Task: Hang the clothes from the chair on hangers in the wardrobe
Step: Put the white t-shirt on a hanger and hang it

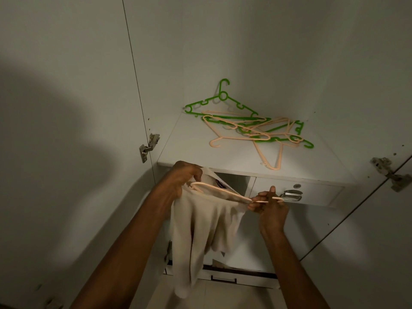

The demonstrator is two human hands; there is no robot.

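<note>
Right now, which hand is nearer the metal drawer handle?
Right. The right hand pinches the peach hanger end just left of the drawer handle; the left hand holds the cream garment well left.

cream garment [200, 230] was draped limp, held up at its top edge | peach hanger [223, 191] was lying roughly level across its top, partly tucked into fabric | heap of spare hangers [252, 128], green and peach, was tangled on wardrobe shelf [189, 152]

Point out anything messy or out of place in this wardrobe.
The spare hangers, green and peach, lie in a tangled heap on the shelf rather than hanging, and one peach hanger pokes past its front edge.
</note>
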